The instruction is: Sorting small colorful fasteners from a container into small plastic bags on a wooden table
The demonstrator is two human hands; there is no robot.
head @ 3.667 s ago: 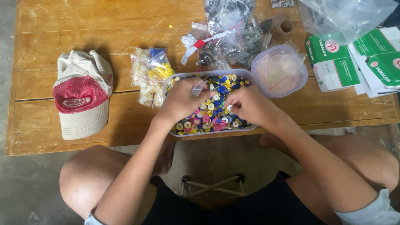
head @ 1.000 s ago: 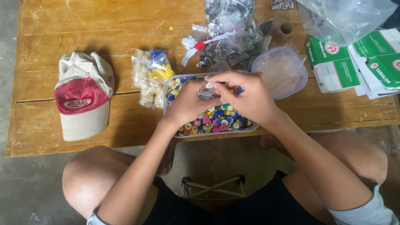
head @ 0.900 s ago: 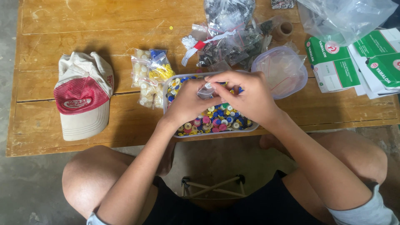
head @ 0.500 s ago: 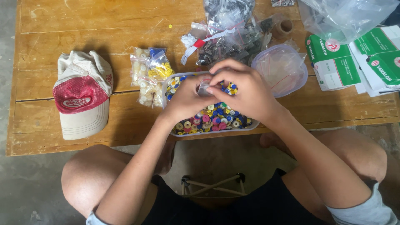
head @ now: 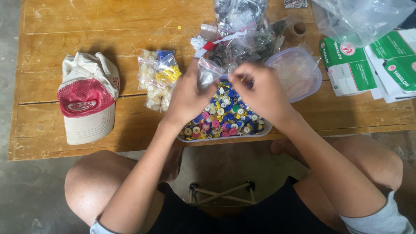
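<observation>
A small clear plastic zip bag is gripped by left hand fingers; right hand fingers are pinched closed at its mouth. The shallow tray of coloured buttons remains mostly full, so much sorting is judged left.

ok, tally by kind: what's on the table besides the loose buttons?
cap: 1
tray of mixed buttons: 1
clear plastic lid: 1
green-and-white cartons: at least 2
tape roll: 1
small clear bag, in left hand: 1
Total: at least 7

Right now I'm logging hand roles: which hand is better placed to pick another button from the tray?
Right, probably. The left hand holds the small clear bag; the right hand hovers over the buttons.
</observation>
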